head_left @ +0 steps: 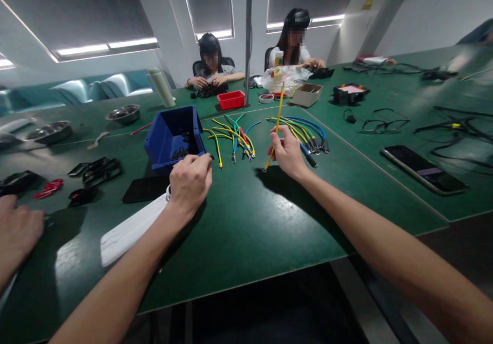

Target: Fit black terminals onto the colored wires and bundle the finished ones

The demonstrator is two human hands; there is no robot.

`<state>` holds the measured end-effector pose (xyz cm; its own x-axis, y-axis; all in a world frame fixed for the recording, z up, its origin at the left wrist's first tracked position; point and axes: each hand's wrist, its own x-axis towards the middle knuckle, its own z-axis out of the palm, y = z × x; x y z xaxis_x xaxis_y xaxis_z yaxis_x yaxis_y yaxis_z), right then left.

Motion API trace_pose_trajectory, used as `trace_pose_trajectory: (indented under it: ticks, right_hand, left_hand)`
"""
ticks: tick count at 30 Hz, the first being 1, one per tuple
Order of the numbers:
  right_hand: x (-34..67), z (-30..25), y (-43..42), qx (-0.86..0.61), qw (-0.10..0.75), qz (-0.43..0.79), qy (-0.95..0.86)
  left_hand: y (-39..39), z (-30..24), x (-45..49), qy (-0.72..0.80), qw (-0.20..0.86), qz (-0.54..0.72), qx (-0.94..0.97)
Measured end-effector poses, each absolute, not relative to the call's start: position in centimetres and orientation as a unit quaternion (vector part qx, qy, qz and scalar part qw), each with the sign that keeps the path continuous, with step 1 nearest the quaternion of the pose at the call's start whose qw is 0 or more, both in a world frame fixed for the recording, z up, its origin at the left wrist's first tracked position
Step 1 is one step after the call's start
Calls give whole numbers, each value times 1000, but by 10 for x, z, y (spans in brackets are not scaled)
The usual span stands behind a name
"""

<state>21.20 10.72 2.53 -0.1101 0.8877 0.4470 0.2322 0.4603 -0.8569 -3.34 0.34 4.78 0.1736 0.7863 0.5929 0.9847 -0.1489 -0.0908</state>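
Observation:
My right hand (285, 151) is closed around a yellow wire (280, 113), held steeply tilted above the table, with a ring terminal (265, 169) at its lower end. My left hand (191, 182) is closed in front of the blue bin (154, 146); a tiny dark piece shows at its fingertips, too small to name. Small black pieces (181, 151) lie inside the bin. Between my hands and farther back is a loose bunch of yellow, green, red and blue wires (234, 136). Just beyond my right hand lies another bunch of wires (318, 133) with black sleeves on their ends.
A white strip-like object (133, 231) lies under my left forearm, beside a dark flat phone-like object (144, 190). Another phone (423, 169) rests at right. Another person's hand (17, 236) is at far left. A metal pole (248, 41) rises behind a red tray (231, 100); two people sit opposite.

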Motion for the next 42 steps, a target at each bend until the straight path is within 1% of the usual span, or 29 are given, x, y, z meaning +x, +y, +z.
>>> trace_pose_trajectory:
  ticks: [4, 10, 15, 18, 23, 31, 37, 42]
  right_hand:
    - [212, 26, 105, -401, 501, 253, -724]
    - [211, 24, 103, -378, 426, 163, -806]
    - [209, 22, 102, -379, 396, 139, -825]
    - [207, 22, 100, -374, 398, 145, -825]
    - [207, 23, 101, -387, 449, 142, -792]
    - [210, 21, 106, -398, 443, 199, -778]
    - [210, 21, 107, -411, 484, 248, -732]
    - [210, 20, 107, -420, 442, 340, -716]
  left_hand:
    - [-2, 42, -22, -580, 205, -217, -758]
    - [-5, 38, -16, -583, 146, -224, -767]
    - [-3, 33, -17, -596, 131, -225, -760]
    - [0, 28, -17, -604, 121, -221, -756]
    - [4, 22, -18, -619, 104, -203, -751]
    - [6, 20, -19, -626, 95, -208, -746]
    - [6, 19, -18, -623, 96, -198, -751]
    - [5, 20, -17, -620, 95, -190, -755]
